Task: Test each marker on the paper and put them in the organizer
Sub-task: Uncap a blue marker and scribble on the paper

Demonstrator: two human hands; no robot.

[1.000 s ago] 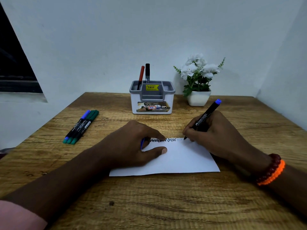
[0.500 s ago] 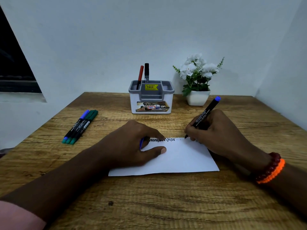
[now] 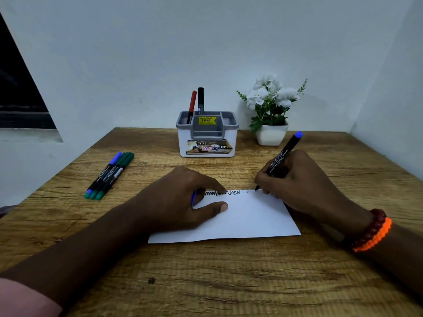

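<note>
Head view looks down on a wooden worktop with a white paper at its middle. Right hand has its fingers clenched round a black marker with a blue end, whose tip touches the far edge of the paper, just right of a black squiggle and a faint pale scribble. Left hand rests on the paper's left part, forefinger and thumb laid flat on the sheet, while the curled fingers behind them hold a blue cap. Beyond the paper stands a white and grey organizer, with a red marker and a black marker upright in its far left compartment. Left of the paper, well apart, three capped markers lie side by side. Right of the organizer sits a white pot of white flowers.
</note>
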